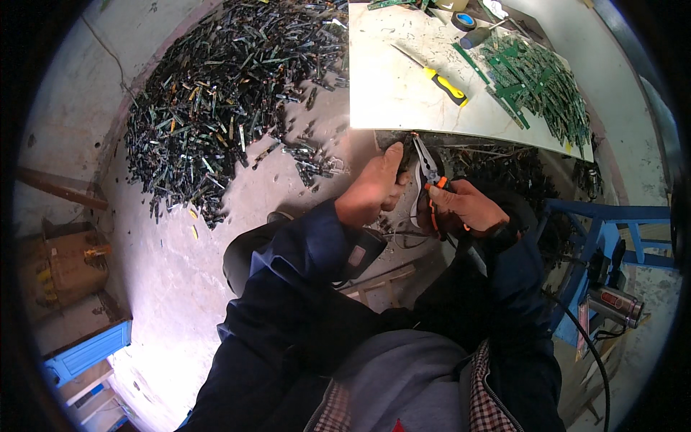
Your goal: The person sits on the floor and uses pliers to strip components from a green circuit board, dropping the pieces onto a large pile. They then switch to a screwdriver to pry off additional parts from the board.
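Observation:
My left hand (374, 189) is closed in a pinch, thumb stretched along a dark narrow strip (408, 153) that is partly hidden by the fingers. My right hand (468, 207) grips long-nose pliers (430, 171) by their orange and black handles. The jaws point up toward the table's front edge, beside the strip. Whether they touch it I cannot tell. Both hands are just in front of the white tabletop (389, 93), over the floor and my legs.
A large heap of dark strips (237, 93) covers the floor at the far left. On the table lie a yellow-and-black screwdriver (448, 86), a pile of green circuit boards (536, 90) and a roll of tape (463, 21). A blue frame (604, 212) stands at the right.

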The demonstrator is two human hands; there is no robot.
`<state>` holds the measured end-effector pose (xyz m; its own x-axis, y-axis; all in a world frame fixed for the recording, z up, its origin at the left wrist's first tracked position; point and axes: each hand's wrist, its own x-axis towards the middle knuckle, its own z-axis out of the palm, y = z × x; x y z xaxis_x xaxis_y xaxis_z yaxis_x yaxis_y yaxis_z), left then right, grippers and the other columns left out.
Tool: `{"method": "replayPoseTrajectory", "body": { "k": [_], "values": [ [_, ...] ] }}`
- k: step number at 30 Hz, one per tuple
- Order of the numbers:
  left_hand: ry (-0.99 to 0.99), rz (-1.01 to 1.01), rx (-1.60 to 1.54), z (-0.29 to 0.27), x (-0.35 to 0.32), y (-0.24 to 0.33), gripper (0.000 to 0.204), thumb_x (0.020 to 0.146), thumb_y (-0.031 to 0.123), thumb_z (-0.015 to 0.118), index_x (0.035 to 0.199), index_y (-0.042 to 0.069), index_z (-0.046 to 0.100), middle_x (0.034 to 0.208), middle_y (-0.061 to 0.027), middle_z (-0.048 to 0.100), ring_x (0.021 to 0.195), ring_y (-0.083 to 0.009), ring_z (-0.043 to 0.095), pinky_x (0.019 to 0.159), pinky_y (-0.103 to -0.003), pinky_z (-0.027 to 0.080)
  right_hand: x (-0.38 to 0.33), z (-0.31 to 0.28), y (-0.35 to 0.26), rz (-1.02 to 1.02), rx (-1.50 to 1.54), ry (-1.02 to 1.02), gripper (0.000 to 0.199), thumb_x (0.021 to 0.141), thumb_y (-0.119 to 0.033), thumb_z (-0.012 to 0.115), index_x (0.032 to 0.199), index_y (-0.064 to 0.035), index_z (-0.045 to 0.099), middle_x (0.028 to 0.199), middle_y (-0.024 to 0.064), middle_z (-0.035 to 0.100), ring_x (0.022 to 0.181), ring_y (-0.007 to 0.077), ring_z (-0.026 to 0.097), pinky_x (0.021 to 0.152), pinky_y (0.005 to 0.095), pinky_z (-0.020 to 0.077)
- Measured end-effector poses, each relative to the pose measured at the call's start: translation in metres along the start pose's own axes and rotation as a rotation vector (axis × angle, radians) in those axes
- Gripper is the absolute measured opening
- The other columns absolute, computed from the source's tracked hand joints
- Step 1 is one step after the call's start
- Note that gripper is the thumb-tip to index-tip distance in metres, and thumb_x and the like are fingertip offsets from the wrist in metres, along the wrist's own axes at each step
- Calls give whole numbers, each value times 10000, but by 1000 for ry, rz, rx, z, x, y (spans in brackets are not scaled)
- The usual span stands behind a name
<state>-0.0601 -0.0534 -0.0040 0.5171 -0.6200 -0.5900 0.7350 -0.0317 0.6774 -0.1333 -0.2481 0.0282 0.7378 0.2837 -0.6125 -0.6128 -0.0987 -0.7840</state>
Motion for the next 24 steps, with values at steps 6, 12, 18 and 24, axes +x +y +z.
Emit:
{"method": "replayPoseTrajectory", "body": {
  "k": [6, 12, 18, 24],
  "values": [
    [18, -9, 7, 2, 0, 1, 565, 929, 626, 332, 709, 113, 423, 532, 57, 277, 412, -67, 208, 394, -244, 166, 0, 3, 3, 23, 107, 19, 434, 912, -421, 582, 937, 10, 637, 797, 71, 658, 682, 131, 634, 618, 267, 516],
    [21, -20, 18, 0, 3, -1, 525, 952, 561, 317, 673, 125, 410, 545, 35, 338, 422, -76, 207, 398, -248, 167, 2, 2, 6, 61, 32, 82, 439, 908, -433, 587, 865, 0, 645, 736, 41, 621, 587, 111, 557, 520, 254, 434],
    [26, -22, 19, 3, 0, 2, 515, 956, 548, 315, 676, 126, 409, 534, 42, 319, 423, -79, 208, 401, -254, 165, 6, 0, 14, -71, -83, 124, 414, 905, -420, 598, 808, -20, 641, 653, -11, 545, 550, 89, 469, 487, 277, 366],
    [7, 8, 3, 2, 3, -3, 503, 951, 557, 332, 697, 131, 415, 533, 39, 320, 418, -81, 212, 398, -254, 165, 18, 10, 31, -294, -851, 637, 345, 863, -347, 633, 787, -11, 613, 577, 147, 580, 538, 315, 594, 503, 403, 434]
  ]
}}
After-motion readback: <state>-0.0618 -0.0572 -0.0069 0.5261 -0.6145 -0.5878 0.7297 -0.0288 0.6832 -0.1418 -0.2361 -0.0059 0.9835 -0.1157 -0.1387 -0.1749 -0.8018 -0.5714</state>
